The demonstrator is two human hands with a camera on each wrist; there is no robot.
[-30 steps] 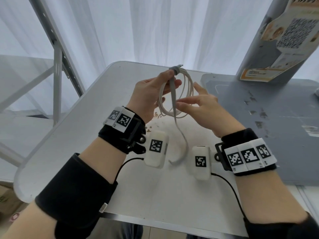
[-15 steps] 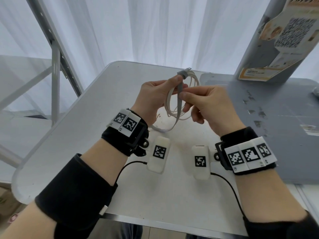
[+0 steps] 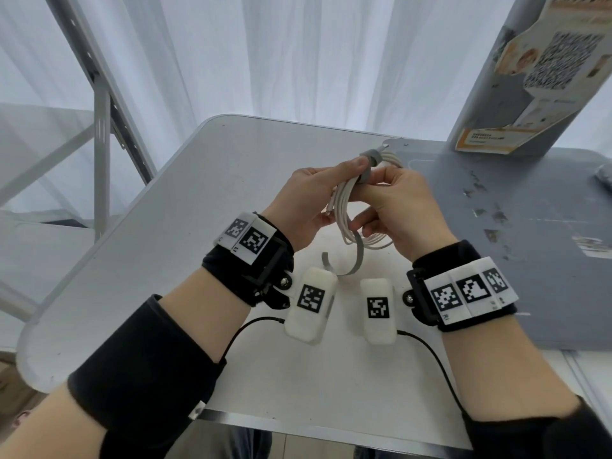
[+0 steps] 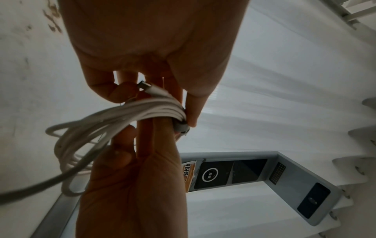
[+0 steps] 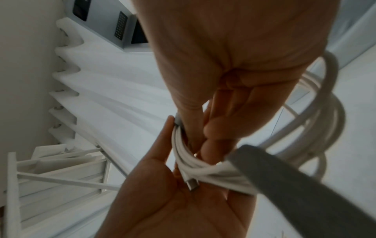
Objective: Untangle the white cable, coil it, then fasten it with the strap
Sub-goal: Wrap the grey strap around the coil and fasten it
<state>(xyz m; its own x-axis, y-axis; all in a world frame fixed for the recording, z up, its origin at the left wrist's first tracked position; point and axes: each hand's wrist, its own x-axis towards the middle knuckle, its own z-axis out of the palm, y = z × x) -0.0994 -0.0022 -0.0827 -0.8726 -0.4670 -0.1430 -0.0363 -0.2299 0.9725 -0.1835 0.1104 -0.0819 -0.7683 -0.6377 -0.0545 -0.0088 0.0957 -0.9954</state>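
The white cable (image 3: 344, 207) is a coil of several loops, held in the air over the table between both hands. My left hand (image 3: 308, 200) grips the top of the coil, thumb pressed near the grey strap (image 3: 366, 167) wound round the bundle. My right hand (image 3: 397, 203) pinches the strap just below that wrap; the strap's loose tail (image 3: 356, 263) curls down under the coil. In the left wrist view the cable (image 4: 122, 119) shows a metal plug (image 4: 142, 84) by the fingers. The right wrist view shows the strap (image 5: 274, 173) crossing the cable (image 5: 189, 159).
A white table (image 3: 159, 266) lies below the hands, its front edge near me. A darker grey surface (image 3: 530, 233) with scuffs adjoins on the right, carrying a grey post with a QR poster (image 3: 543, 67). A metal frame (image 3: 99, 134) stands at left before white curtains.
My right hand rose from the hanging strap to the top of the coil and closed on it. The strap tail swung up and curled below. Both hands shifted slightly right.
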